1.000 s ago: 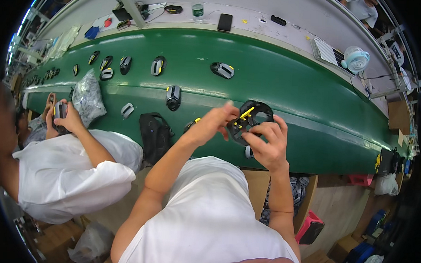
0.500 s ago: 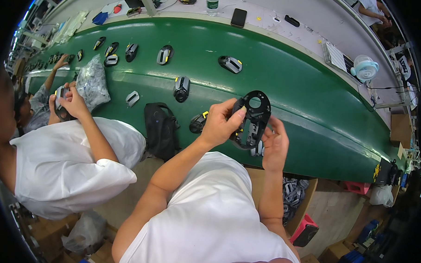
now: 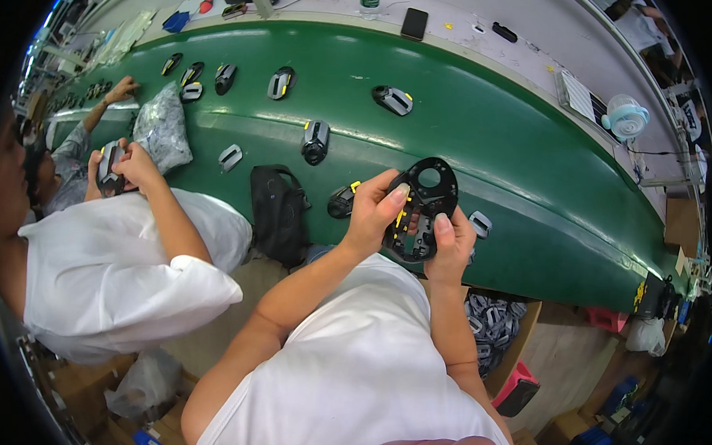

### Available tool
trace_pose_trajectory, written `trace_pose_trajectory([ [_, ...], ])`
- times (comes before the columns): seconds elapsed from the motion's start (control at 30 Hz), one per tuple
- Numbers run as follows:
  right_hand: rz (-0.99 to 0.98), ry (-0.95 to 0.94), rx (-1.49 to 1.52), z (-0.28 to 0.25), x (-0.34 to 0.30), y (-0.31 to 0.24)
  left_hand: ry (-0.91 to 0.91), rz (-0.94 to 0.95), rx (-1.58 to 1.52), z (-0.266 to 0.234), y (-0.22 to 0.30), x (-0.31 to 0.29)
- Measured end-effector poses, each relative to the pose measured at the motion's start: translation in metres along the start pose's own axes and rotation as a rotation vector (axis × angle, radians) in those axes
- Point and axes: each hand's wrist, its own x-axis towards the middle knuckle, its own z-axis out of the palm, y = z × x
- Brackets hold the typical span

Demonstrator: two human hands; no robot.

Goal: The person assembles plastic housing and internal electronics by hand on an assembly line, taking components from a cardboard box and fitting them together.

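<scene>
Above the near side of the green bench I hold a black oval plastic housing (image 3: 443, 192) in both hands. It has a round hole at its far end, with a grey strip and small yellow bits inside. My left hand (image 3: 374, 214) grips its left edge, thumb on top. My right hand (image 3: 453, 246) is closed on its lower right edge, thumb pressed on the face; those fingers are partly hidden underneath. A black-and-yellow assembly (image 3: 341, 201) lies just left of my left hand. Beside my right hand lies a loose grey oval piece (image 3: 481, 224).
Several grey-and-black assemblies lie along the green bench (image 3: 526, 162), one (image 3: 315, 141) nearby. A black bag (image 3: 277, 213) sits at the bench edge. On my left a person (image 3: 122, 270) handles a similar part. Below stands a carton of grey pieces (image 3: 493, 327).
My right hand has moved in from beside the housing and now grips its lower right edge. The housing has turned slightly, and the grey piece to the right has come into view.
</scene>
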Motion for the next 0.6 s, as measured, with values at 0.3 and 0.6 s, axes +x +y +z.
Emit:
trace_pose_trajectory([
  [0.3, -0.021, -0.107, -0.176, -0.005, 0.015, -0.015, 0.076, 0.233, 0.481, -0.011, -0.004, 0.007],
  [0.6, 0.047, -0.117, -0.145, 0.001, 0.029, -0.006, 0.089, 0.327, 0.564, -0.016, -0.001, 0.019],
])
